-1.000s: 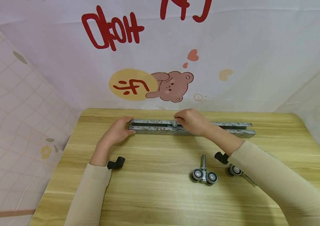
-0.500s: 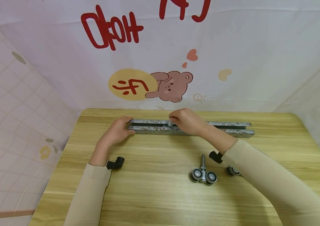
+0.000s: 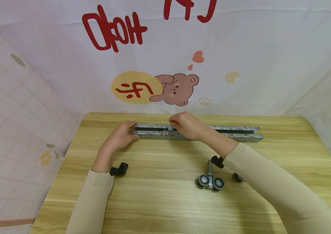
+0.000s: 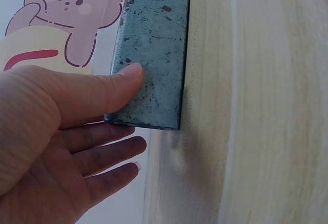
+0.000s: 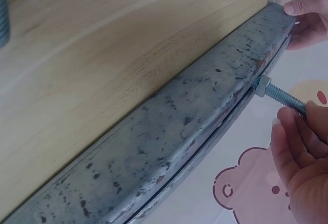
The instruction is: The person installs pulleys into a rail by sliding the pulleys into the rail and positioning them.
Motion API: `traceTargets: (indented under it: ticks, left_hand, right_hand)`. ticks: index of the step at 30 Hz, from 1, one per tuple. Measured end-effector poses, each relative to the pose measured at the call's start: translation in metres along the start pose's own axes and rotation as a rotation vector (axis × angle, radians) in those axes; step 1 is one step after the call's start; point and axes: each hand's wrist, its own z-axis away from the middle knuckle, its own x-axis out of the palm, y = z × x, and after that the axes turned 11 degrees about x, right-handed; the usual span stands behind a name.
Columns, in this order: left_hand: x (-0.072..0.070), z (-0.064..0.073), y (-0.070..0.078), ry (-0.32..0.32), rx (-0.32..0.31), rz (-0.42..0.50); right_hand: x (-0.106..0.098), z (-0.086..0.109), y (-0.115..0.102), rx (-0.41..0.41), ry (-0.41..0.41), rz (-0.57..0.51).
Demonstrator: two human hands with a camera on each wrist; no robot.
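One bolt standing in the rail slot, roller carriage loose on the table

I've got the left hand (image 3: 120, 135) at the left end of the metal rail (image 3: 153, 136), thumb on the near side, a finger on the far side, so a narrow hold across it; the left wrist view has the other fingers out past the end. The right hand (image 3: 188, 126) pinches a threaded bolt (image 5: 284, 99) near its free end, fingertips closed in on it, no gap that I can make out. The bolt sticks up from the slot left of the rail's middle, hex nut (image 5: 263, 85) right at the slot. What sits below the nut is hidden inside the rail, can't tell.

Rail lies slot up along the back of the wood-grain tabletop (image 3: 153, 201), left hand on its end.

Progress, my call: partway. Done: one bolt in the slot. Remaining outside: a roller carriage (image 3: 210, 182), well apart from the rail, neither hand on it, its stud pointing toward the rail. A wheel (image 3: 238, 177) shows beside the right sleeve (image 3: 271, 182), mostly covered, so I can't tell if it's a second full carriage
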Motion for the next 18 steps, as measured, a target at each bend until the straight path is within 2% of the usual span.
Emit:
traceTargets:
  ticks: [18]
  left_hand:
    - [-0.001,0.0,0.002,0.004,0.008,0.005]
  right_hand:
    - [0.007,-0.018,-0.019,-0.026,-0.043,0.009]
